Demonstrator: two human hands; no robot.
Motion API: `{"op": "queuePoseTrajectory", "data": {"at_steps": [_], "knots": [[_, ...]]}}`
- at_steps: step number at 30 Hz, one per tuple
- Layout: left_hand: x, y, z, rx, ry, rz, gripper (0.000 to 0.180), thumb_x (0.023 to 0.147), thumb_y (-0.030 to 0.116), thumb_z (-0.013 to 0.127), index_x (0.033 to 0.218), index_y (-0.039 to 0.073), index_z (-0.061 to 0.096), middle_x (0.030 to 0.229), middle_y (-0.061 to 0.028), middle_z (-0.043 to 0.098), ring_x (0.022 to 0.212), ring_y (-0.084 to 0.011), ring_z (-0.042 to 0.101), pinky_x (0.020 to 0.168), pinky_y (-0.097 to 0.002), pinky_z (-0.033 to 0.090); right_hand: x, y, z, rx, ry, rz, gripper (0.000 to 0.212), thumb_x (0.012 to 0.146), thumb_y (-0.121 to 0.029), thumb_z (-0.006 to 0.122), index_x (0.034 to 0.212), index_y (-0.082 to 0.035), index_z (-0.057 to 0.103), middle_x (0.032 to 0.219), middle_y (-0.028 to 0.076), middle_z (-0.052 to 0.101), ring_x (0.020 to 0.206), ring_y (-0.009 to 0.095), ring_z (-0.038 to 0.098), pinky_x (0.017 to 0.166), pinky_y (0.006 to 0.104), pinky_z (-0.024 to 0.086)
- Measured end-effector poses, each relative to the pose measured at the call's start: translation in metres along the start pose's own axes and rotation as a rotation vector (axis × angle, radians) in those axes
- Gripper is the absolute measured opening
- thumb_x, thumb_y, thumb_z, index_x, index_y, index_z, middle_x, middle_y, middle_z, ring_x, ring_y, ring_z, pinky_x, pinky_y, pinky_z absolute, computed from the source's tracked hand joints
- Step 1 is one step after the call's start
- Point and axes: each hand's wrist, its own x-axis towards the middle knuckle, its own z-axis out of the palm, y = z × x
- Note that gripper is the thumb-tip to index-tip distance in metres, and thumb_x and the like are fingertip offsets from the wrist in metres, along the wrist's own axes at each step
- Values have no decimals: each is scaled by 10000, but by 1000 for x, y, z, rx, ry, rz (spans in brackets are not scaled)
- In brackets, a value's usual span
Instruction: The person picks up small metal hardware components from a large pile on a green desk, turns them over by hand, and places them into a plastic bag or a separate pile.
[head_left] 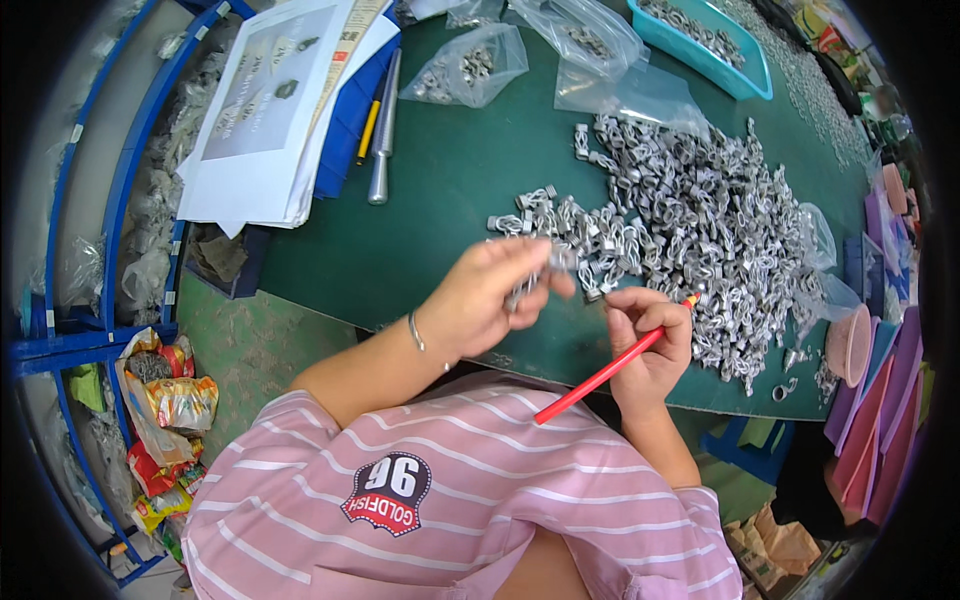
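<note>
My left hand (490, 290) is closed, its thumb and fingers curled round one or more small silver metal rings (562, 260); motion blurs the fingertips. My right hand (648, 345) grips a red pencil (600, 375), which slants down to the left across the palm with its yellow-red end past the fingers. The right thumb and index finger come close together beside the pile; whether they also pinch a small piece cannot be made out. Just beyond both hands spreads a big heap of silver rings (710, 210), with a smaller loose cluster (540, 205) at its left side.
The green table (430, 240) also bears a tapered metal rod (381, 150), a yellow stick (368, 133), papers (260, 120), plastic bags of small parts (470, 70) and a turquoise tray (755, 75). Blue shelving (110, 200) stands left; a pink basket (848, 345) sits right.
</note>
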Motion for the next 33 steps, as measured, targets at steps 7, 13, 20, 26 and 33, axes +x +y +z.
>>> {"op": "queuePoseTrajectory", "data": {"at_steps": [7, 13, 20, 26, 33], "knots": [[80, 98, -27, -347, 112, 323, 326, 923, 222, 491, 1113, -33, 420, 1003, -127, 557, 607, -85, 457, 492, -190, 365, -8, -1, -4, 66, 9, 74, 236, 785, 106, 581, 784, -45, 399, 864, 156, 597, 695, 104, 522, 606, 213, 429], [61, 80, -43, 236, 123, 398, 228, 883, 147, 546, 1051, -7, 545, 819, -19, 568, 591, -68, 447, 488, -210, 372, -3, 5, -14, -78, -4, 45, 198, 778, 98, 586, 738, -28, 438, 842, 124, 608, 693, 110, 540, 601, 229, 445], [35, 14, -10, 1569, 164, 579, 327, 652, 126, 758, 914, -1, 610, 654, -68, 516, 537, -131, 474, 517, -272, 415, 48, 24, 4, -681, -257, -230, 211, 686, 18, 614, 861, -40, 510, 1105, 203, 566, 1018, 365, 531, 885, 437, 393], [20, -17, -21, 1632, -12, 907, 195, 704, 23, 672, 889, 19, 611, 744, -106, 545, 661, -259, 566, 574, -317, 462, 44, 28, -11, -675, -398, -274, 213, 627, 38, 603, 788, -61, 505, 931, 97, 624, 898, 299, 573, 749, 412, 403], [7, -20, -26, 1503, 48, 933, 104, 704, 40, 695, 763, 14, 614, 718, -91, 581, 646, -216, 571, 564, -298, 453, 37, 14, -11, -652, -313, -264, 203, 617, 44, 614, 750, -64, 506, 894, 89, 627, 883, 281, 574, 749, 396, 400]]}}
